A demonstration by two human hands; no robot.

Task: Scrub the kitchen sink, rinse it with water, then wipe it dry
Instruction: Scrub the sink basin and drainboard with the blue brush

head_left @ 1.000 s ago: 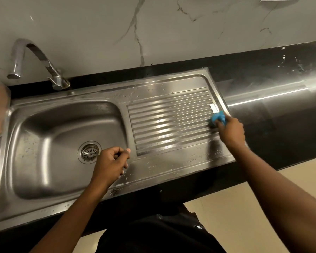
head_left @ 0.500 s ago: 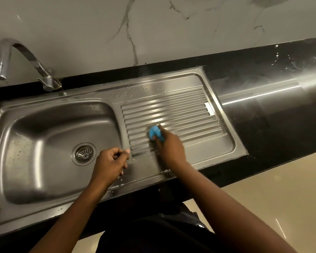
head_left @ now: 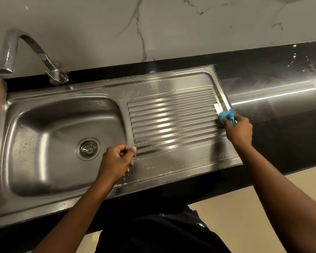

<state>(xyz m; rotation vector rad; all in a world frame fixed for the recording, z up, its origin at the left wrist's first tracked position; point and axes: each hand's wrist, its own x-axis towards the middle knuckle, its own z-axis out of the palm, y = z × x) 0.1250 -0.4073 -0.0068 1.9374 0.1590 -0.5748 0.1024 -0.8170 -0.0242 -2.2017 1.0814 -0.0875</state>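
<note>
The right hand (head_left: 240,130) grips a blue scrubber (head_left: 226,115), fingers curled round its handle, its dark underside pressed on the sink (head_left: 44,125) at the right end of the ribbed draining board (head_left: 171,114). Just right of the grip lies the black counter (head_left: 281,139). Well to the left of the grip, the left hand (head_left: 117,161) is curled into a fist over the basin's front right corner; nothing shows in it. Farther left sits the drain (head_left: 88,148), and far up and left stands the tap (head_left: 35,50). Soapy droplets speckle the flat steel below the grip.
</note>
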